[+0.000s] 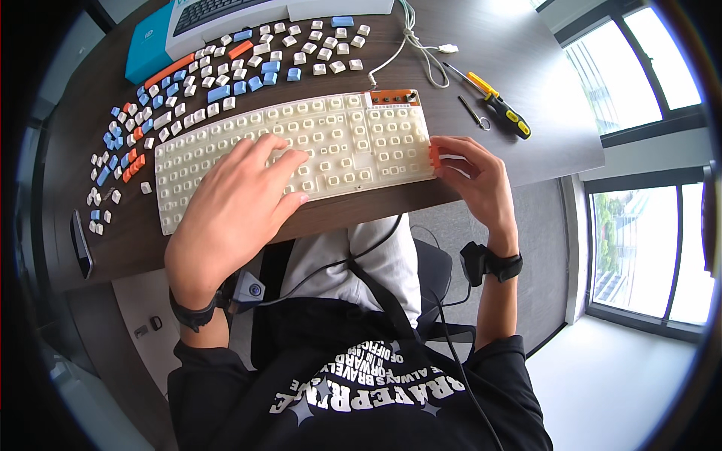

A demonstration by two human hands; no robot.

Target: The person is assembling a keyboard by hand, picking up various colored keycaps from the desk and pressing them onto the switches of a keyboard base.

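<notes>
A cream keyboard (353, 164) without its keycaps lies at the table's front edge, its pale switch mounts bare. Over its left and middle part rests my left hand (233, 199), fingers spread and holding nothing, the fingertips seeming to touch the switch area. At the right end of the keyboard, my right hand (475, 174) pinches an orange keycap (435, 156) between thumb and fingers, close against the board's edge. An orange strip with small dark parts (391, 98) shows along the keyboard's top right.
Loose white, blue and orange keycaps (219, 92) are scattered behind and left of the keyboard. A yellow-and-black screwdriver (496, 104), a small dark rod with a ring (474, 113) and a pale coiled cable (425, 56) lie right. Boxes (154, 45) stand behind; a phone (81, 244) sits left.
</notes>
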